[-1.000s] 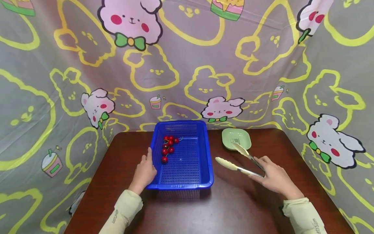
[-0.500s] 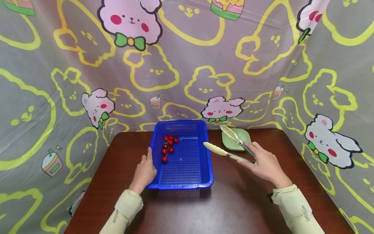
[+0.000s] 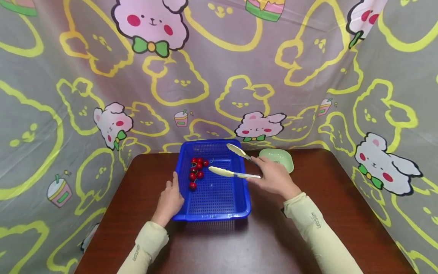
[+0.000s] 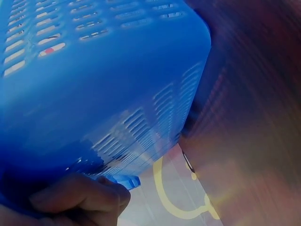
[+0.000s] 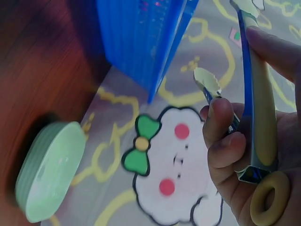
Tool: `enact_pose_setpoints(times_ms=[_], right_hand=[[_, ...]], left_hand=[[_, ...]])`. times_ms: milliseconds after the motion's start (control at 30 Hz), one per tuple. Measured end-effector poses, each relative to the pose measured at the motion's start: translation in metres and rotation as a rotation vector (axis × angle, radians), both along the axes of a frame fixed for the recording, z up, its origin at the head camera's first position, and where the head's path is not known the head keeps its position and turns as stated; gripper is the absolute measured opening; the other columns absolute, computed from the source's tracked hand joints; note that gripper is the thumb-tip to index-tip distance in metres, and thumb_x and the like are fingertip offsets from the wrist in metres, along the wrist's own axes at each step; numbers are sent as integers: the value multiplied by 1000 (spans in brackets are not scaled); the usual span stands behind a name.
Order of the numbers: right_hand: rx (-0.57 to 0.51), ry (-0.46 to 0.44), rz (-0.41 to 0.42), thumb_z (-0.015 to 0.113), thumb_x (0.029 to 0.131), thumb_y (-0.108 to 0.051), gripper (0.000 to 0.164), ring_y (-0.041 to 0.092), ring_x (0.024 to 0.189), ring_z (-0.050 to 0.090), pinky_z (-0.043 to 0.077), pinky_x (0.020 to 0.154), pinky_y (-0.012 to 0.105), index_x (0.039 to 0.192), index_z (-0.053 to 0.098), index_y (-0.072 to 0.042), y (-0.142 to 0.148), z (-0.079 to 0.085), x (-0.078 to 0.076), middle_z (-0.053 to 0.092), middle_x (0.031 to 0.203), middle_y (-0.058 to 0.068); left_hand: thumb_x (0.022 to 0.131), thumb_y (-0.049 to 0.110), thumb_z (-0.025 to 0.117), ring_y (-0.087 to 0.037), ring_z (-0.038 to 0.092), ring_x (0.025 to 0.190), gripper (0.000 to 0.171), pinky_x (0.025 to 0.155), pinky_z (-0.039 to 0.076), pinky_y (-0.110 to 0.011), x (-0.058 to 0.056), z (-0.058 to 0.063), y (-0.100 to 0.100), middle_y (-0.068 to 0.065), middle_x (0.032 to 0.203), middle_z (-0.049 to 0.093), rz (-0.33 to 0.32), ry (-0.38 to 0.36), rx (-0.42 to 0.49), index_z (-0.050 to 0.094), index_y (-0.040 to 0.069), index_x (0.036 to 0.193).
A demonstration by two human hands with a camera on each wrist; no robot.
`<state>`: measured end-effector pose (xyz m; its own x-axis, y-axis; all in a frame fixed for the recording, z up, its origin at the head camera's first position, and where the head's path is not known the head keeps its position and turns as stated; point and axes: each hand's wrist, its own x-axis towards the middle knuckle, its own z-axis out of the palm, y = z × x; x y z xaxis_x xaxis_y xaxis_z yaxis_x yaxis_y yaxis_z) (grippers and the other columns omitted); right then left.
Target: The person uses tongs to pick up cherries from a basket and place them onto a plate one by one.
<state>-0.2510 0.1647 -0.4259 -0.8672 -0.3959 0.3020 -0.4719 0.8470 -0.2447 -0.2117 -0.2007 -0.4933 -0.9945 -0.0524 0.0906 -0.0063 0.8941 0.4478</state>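
From where I stand, the blue basket point(image 3: 212, 217) sits on the brown worktop point(image 3: 219, 251), with its back side close to the far edge. A wide stretch of worktop lies on the near side of the basket, and more goes out to its left and right. Inside the basket, the cherries point(image 3: 199, 166) bunch up on the far left part, so lots of holey floor shows to their right and on the near side.

The left hand point(image 3: 170, 199) holds the basket's left rim, with fingers point(image 4: 101, 195) curled up against it. The right hand point(image 3: 275, 176) is just past the basket's right rim, its fingers wrapped round the tongs point(image 3: 236, 174). The two tong tips are spread apart and hang over the basket, near the cherries. That right rim stands between the hand and the cherries. A green dish point(image 3: 285, 156) is right of the basket, near its far end, partly hidden behind the right hand. A cloth point(image 3: 212, 57) with bunny faces hangs behind the basket and on both sides.

I count one basket, one dish, one pair of tongs and about eight red cherries; some overlap.
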Motion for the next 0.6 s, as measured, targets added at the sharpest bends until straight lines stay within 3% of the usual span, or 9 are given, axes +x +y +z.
enact_pose_setpoints(times_ms=[167, 433, 600], right_hand=[[61, -30, 26, 79, 84, -54, 79, 26, 88, 67, 56, 71, 47, 146, 59, -8, -25, 0, -14, 64, 117, 7], [193, -88, 44, 73, 89, -59, 80, 35, 107, 71, 57, 86, 50, 149, 56, -8, -54, 1, -27, 61, 142, 13], [266, -93, 64, 74, 88, -59, 79, 34, 95, 72, 56, 82, 49, 148, 58, -10, -70, -1, -33, 64, 137, 11]], left_hand=[[93, 4, 64, -27, 53, 58, 85, 59, 56, -46, -1, 0, 2, -33, 121, 53, 6, -12, -3, 15, -3, 163], [93, 5, 65, -28, 54, 59, 85, 62, 57, -48, -1, 0, 3, -33, 121, 54, 9, -5, -13, 17, -3, 163], [93, 4, 64, -29, 55, 59, 85, 62, 57, -50, 0, -1, 2, -33, 120, 54, 12, 5, -26, 17, -3, 163]])
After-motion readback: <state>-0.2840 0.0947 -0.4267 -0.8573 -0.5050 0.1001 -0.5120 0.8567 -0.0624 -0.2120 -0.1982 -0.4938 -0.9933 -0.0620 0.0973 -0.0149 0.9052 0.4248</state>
